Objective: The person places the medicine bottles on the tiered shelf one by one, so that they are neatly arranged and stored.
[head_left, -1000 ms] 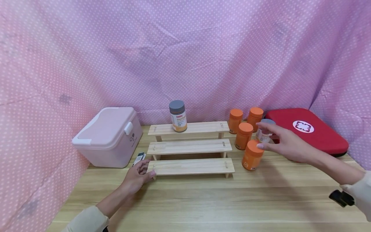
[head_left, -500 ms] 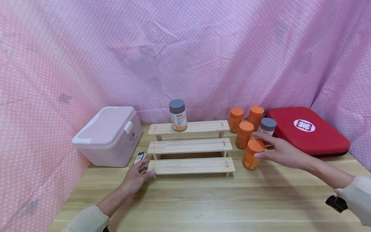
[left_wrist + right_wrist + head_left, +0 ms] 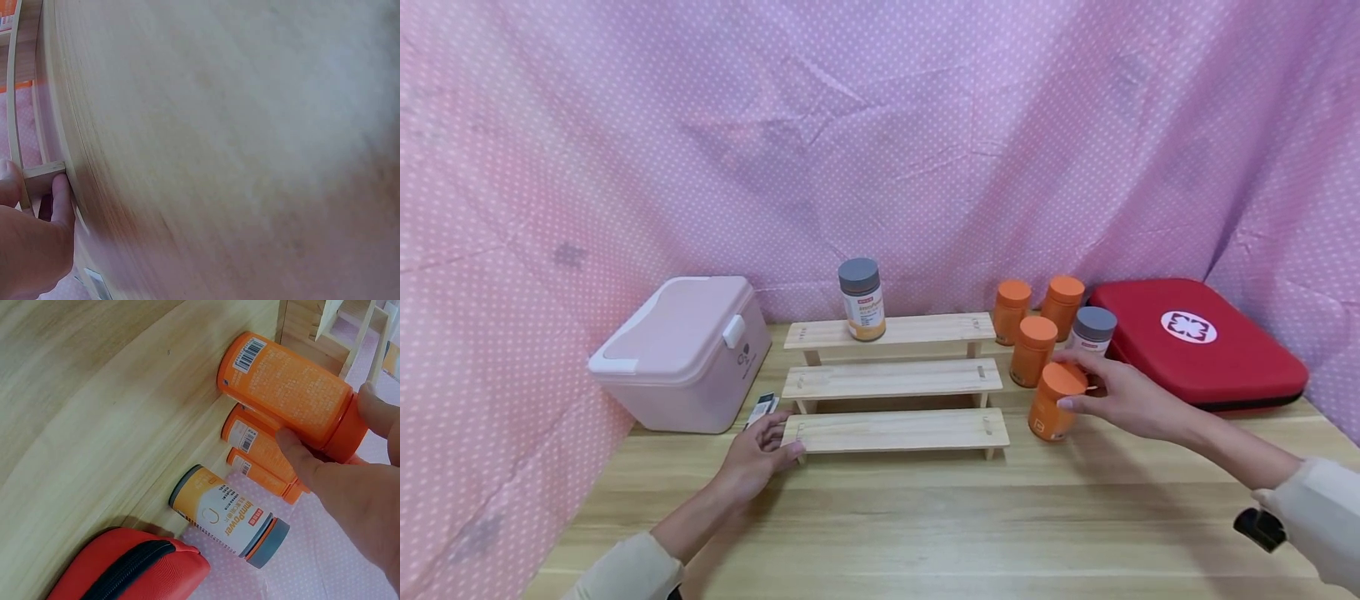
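Note:
My left hand (image 3: pixel 751 463) grips the left end of the lowest step of a three-step wooden display rack (image 3: pixel 895 430). In the left wrist view, a finger (image 3: pixel 61 203) lies against the rack's small leg (image 3: pixel 45 178). At the rack's right, my right hand (image 3: pixel 1126 398) holds the nearest orange bottle (image 3: pixel 1049 413) by its upper part, thumb on the near side and fingers behind the cap. This bottle (image 3: pixel 287 394) stands upright on the table. Another orange bottle (image 3: pixel 1032 354) is just behind it. A grey-capped supplement bottle (image 3: pixel 228 509) stands beyond my right hand.
One grey-capped bottle (image 3: pixel 862 310) stands on the top step. Two more orange bottles (image 3: pixel 1011 314) are at the back right, beside a red first-aid case (image 3: pixel 1195 342). A pink lidded box (image 3: pixel 681 354) and a small packet (image 3: pixel 762 408) lie left. Pink dotted cloth (image 3: pixel 910 167) hangs behind.
My right hand has moved down and left from beside the grey-capped bottle, closing around the nearest orange bottle; the grey cap is uncovered. My left hand stays on the rack.

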Demonstrator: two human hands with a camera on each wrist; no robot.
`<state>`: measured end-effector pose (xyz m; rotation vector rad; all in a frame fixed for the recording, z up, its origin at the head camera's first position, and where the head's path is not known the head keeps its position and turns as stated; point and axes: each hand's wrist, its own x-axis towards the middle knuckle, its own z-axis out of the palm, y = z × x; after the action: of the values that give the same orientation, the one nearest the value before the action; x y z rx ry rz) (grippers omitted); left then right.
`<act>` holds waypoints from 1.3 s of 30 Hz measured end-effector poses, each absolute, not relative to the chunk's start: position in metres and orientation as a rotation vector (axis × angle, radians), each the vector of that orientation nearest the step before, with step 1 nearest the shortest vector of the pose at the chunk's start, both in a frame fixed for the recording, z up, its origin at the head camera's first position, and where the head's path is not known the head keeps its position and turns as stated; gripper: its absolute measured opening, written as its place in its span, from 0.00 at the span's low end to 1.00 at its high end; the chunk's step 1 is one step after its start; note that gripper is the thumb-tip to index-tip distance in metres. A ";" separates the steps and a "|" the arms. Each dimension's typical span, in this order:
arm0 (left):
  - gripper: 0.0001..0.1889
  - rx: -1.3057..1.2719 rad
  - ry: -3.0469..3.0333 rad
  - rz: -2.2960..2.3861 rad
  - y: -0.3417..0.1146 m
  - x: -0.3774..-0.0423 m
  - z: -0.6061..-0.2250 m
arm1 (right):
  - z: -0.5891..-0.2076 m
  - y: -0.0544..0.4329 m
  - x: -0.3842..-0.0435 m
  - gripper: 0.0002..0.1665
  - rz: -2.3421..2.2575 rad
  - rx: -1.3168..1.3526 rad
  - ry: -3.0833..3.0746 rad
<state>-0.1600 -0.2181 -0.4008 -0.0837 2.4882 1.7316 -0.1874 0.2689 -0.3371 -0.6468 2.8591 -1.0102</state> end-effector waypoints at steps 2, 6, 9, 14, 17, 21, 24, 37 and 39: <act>0.31 -0.091 2.498 1.723 -0.218 -0.159 -0.401 | -0.337 0.269 -0.188 0.38 -1.014 -0.661 2.860; 0.31 -0.094 2.504 1.719 -0.217 -0.160 -0.402 | -0.334 0.271 -0.189 0.37 -0.997 -0.717 2.857; 0.31 -0.089 2.504 1.719 -0.217 -0.160 -0.402 | -0.327 0.272 -0.189 0.38 -0.983 -0.756 2.832; 0.32 -0.093 2.499 1.712 -0.217 -0.160 -0.402 | -0.303 0.272 -0.186 0.39 -0.971 -0.766 2.801; 0.32 -0.090 2.496 1.719 -0.218 -0.160 -0.402 | -0.288 0.271 -0.186 0.37 -0.979 -0.822 2.807; 0.32 -0.095 2.500 1.718 -0.218 -0.161 -0.403 | -0.274 0.267 -0.185 0.34 -1.020 -0.922 2.800; 0.32 -0.113 2.503 1.712 -0.218 -0.161 -0.403 | -0.268 0.262 -0.185 0.34 -1.057 -0.947 2.817; 0.33 -0.094 2.503 1.694 -0.219 -0.162 -0.401 | -0.241 0.218 -0.204 0.35 -1.232 -0.986 2.756; 0.33 -0.098 2.499 1.695 -0.219 -0.162 -0.401 | -0.237 0.208 -0.210 0.35 -1.243 -0.965 2.758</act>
<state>-0.1623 -0.2187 -0.4011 -0.0984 2.4993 1.6947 -0.2100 0.2084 -0.2372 -0.9652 2.7584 -1.2430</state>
